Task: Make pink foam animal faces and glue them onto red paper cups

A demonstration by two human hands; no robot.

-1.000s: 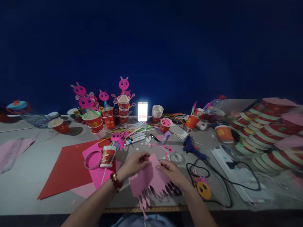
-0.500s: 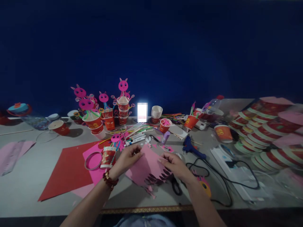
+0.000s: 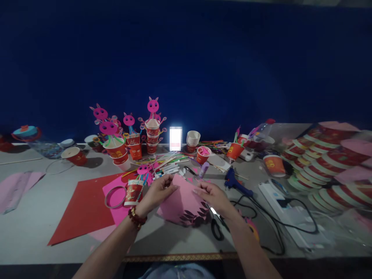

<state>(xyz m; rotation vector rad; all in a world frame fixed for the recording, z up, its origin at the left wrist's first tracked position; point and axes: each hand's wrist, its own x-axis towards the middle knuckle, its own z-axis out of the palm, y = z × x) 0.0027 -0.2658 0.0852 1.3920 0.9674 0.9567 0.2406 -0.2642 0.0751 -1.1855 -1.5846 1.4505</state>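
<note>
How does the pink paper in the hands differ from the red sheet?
The pink paper is held by the left hand and right hand; the red sheet lies on the table. The pink paper has a fringed edge; the red sheet's visible edges look straight. Both look thin.

Pink paper partly behind fingers

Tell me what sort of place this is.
Likely a crafts workspace: a blue glue gun, white marker pens and cut pink paper are together at one table.
</note>
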